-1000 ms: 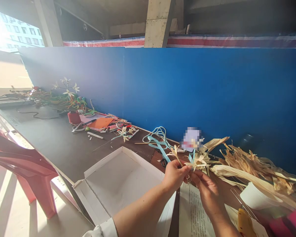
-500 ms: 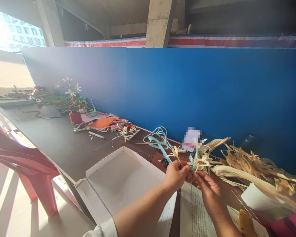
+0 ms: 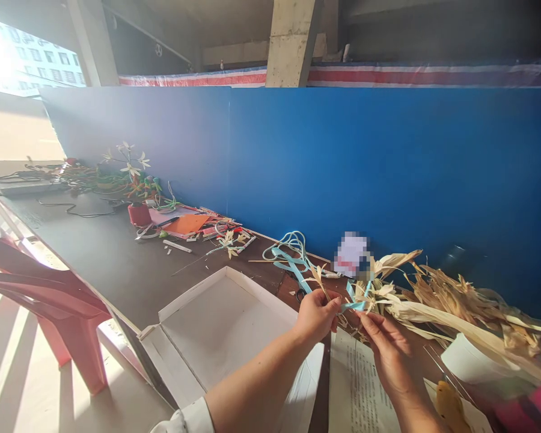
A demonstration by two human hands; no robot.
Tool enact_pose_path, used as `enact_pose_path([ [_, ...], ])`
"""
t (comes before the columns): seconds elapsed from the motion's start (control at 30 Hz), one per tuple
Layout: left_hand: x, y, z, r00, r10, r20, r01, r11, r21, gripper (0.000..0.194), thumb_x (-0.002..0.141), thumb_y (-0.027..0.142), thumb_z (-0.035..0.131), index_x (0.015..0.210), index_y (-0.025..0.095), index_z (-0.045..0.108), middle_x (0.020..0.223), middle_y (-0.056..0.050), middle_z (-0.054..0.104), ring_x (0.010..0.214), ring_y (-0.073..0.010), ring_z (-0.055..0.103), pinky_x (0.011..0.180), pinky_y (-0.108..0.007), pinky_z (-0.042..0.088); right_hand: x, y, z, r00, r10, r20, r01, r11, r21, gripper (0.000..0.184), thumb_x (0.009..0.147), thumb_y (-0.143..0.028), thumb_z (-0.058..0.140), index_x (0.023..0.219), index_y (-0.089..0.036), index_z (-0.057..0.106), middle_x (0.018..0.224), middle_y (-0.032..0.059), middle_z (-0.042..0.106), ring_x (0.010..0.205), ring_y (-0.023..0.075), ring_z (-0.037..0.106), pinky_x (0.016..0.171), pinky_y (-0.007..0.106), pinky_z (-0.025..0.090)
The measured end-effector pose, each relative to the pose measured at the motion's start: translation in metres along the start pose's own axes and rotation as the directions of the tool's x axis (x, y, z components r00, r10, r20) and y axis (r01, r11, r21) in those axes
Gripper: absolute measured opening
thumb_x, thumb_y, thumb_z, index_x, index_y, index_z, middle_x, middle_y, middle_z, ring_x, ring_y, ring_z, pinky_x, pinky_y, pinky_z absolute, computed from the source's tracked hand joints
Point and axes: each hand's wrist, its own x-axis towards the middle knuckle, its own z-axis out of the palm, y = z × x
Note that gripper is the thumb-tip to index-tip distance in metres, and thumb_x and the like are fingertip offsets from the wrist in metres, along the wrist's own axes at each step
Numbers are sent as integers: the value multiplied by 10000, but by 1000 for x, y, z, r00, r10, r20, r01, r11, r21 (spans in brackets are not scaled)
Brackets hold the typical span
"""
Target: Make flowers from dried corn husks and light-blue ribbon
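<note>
My left hand (image 3: 314,317) is closed in a pinch on the stem of a pale corn-husk flower (image 3: 316,275), whose petals rise above the fingers. Between the two hands runs a light-blue strip of ribbon or tape (image 3: 354,306), partly looped upward. My right hand (image 3: 386,344) pinches the strip's right part between thumb and fingertips. Just behind the right fingers are more husk petals (image 3: 381,294); whether they hang from the held piece I cannot tell. Both hands are above the table, over a printed sheet (image 3: 349,385).
An open white box lid (image 3: 234,325) lies left of my hands. Dried corn husks (image 3: 460,300) and a white cup (image 3: 471,359) are on the right. Scissors (image 3: 300,294), a blue ribbon coil (image 3: 293,243) and a yellow-handled tool (image 3: 451,406) lie nearby. A blue partition (image 3: 365,162) stands behind.
My hands have drawn slightly apart, the left going left and the right going right. More of the light-blue strip now shows stretched between them.
</note>
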Motion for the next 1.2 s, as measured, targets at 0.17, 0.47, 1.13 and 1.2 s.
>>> enact_pose_path([
  [0.17,2,-6,0,1000,-7,14,7,1000,21,105,776,214,549,817,122,578,550,48,480,371,-47,405,344,-168,368,1,3,-1,999,-7,-33,7,1000,-10,413,643,-496,727,936,-207,710,897,41,734,867,272,654,801,371,494],
  [0.47,7,-12,-3,1000,-22,13,22,999,36,145,777,227,545,871,124,584,561,43,505,366,-50,416,352,-175,385,6,11,-6,999,30,20,-31,997,63,348,659,-438,744,929,-223,696,935,42,730,948,277,648,838,378,499],
  [1.13,2,-3,-4,988,-148,-34,151,976,160,95,795,162,530,863,121,583,504,52,478,360,-47,424,343,-139,309,7,15,-10,999,36,39,-37,998,41,311,687,-412,736,947,-246,696,967,17,723,999,261,628,905,359,467],
  [1.2,2,-2,-4,984,-169,-55,177,967,181,110,800,149,524,890,117,579,506,53,479,368,-50,433,353,-142,320,9,18,-12,999,29,23,-30,999,32,303,683,-412,740,937,-253,696,961,8,721,974,248,631,888,344,471],
])
